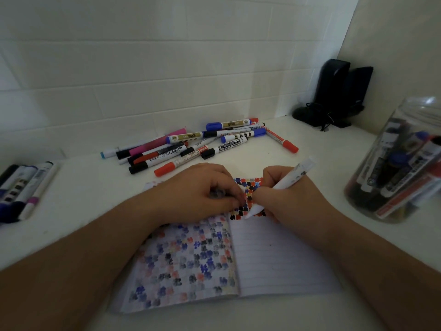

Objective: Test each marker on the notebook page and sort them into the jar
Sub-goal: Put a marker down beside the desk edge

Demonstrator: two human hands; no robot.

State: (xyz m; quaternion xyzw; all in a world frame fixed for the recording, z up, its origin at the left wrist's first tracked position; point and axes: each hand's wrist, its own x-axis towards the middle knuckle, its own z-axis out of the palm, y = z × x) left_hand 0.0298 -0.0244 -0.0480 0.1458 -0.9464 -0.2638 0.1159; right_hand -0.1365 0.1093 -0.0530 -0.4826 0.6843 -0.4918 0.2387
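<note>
The right hand [284,194] is wrapped around a white-barrelled marker [281,185], fingers curled tight on it, tip down on the lined page of the open notebook [274,254], just at the lower edge of the block of red, black and blue test marks. The left hand [198,189] presses flat near the spine, fingers loosely bent, pinning the page and holding nothing.

The risk I see is smearing: the left fingertips sit right against fresh-looking ink, and the right palm hovers over the same patch. If the left hand lifts, the page may slide under the tip.

The clear plastic jar [401,163] stands well to the right, already crowded with markers, so dropping in 1 more could jam. The loose pile of untested markers [202,144] lies behind the notebook, and could roll.
</note>
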